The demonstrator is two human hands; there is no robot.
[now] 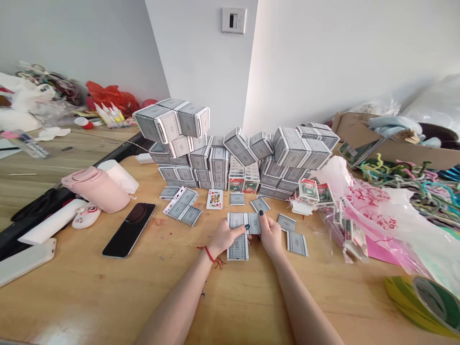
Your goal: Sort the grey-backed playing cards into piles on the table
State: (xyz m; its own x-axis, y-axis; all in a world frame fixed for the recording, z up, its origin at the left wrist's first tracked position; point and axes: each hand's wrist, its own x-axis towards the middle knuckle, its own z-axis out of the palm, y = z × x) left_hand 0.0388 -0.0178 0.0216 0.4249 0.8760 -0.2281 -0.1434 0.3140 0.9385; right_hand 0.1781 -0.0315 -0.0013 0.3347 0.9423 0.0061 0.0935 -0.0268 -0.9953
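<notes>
Joined playing cards (pixel 237 247) with grey patterned backs are between my two hands, low over the middle of the table. My left hand (pixel 226 237) grips them from the left, thumb across the top. On the right side, my right hand (pixel 270 235) pinches the card at the upper right, its thumb on the back. Loose folded cards (pixel 297 243) lie to the right of my right hand. A face-up king card (pixel 214 199) and a partly joined group of cards (pixel 183 211) are farther left. Behind them stand stacked cubes (pixel 219 165) built from folded cards.
Card boxes (pixel 309 189) sit beside the cubes at right. A black phone (pixel 129 230) and a pink bottle (pixel 98 189) lie at left. Yellow-green tape (pixel 424 304) rests at the near right edge, with a crumpled plastic bag (pixel 377 206) and a cardboard box (pixel 395 141) beyond.
</notes>
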